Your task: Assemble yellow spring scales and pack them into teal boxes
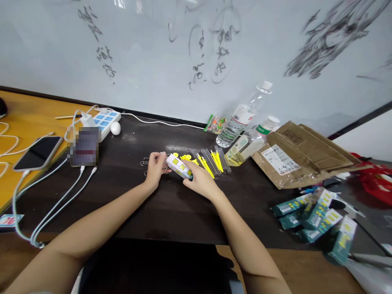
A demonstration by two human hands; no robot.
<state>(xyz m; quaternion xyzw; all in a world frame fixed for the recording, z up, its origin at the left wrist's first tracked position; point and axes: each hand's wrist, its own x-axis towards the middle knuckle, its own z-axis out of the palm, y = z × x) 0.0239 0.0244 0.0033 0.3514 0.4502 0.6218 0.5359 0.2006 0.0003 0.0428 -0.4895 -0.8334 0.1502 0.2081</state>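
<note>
In the middle of the table, my right hand [200,179] is wrapped round a small white and green cardboard box [179,166] with yellow print, held tilted. My left hand [155,166] pinches at the box's far left end, fingers bent together; a flap there is too small to make out clearly. Just behind the box lie small yellow plastic pieces [185,157]. To their right is a row of yellow sticks in clear sleeves [217,160]. Bent metal wire hooks [144,161] lie by my left hand, partly hidden by it.
Two plastic bottles, one with clear water [236,126] and one with yellowish liquid [249,143], stand behind right. A cardboard parcel [294,151] and several green boxes [318,216] lie right. Phones, cables and a power strip [107,123] are left. A whiteboard [147,53] rises behind.
</note>
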